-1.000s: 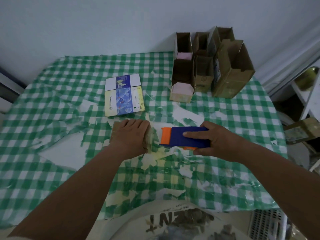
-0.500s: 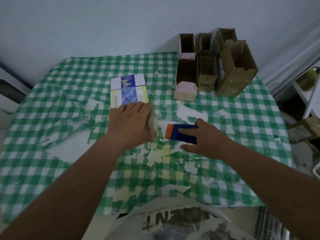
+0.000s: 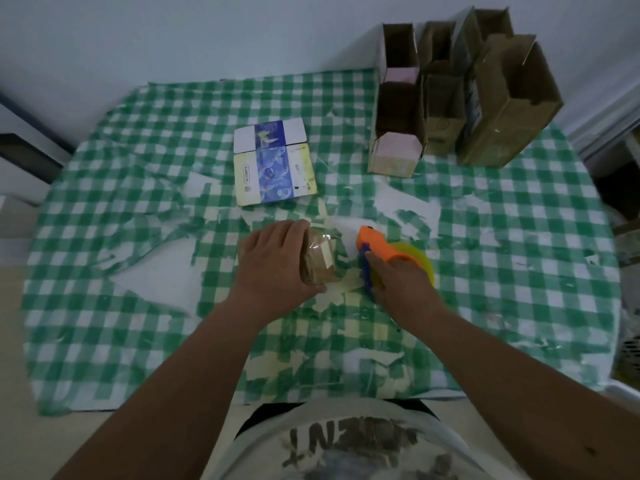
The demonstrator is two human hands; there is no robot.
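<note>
A small brown cardboard box (image 3: 320, 258) with tape across its top sits on the green checked tablecloth (image 3: 145, 209) near the middle. My left hand (image 3: 275, 263) grips it from the left, fingers over the far edge and thumb at the near edge. Just to its right, my right hand (image 3: 398, 282) holds an orange and blue tape dispenser (image 3: 375, 247) with a yellow-green roll (image 3: 420, 259). The dispenser stands tilted on edge, its orange nose pointing away and left, close to the box.
A flattened blue, white and yellow carton (image 3: 273, 162) lies beyond the box. Several open brown cardboard boxes (image 3: 460, 98) stand at the table's back right, two showing pink contents. The cloth is patchy with torn tape and white spots. Shelving shows at the right edge.
My right hand turned the dispenser from lying flat to standing on edge, so the yellow-green roll now shows. My left hand stays on the brown box, with more of its taped top uncovered.
</note>
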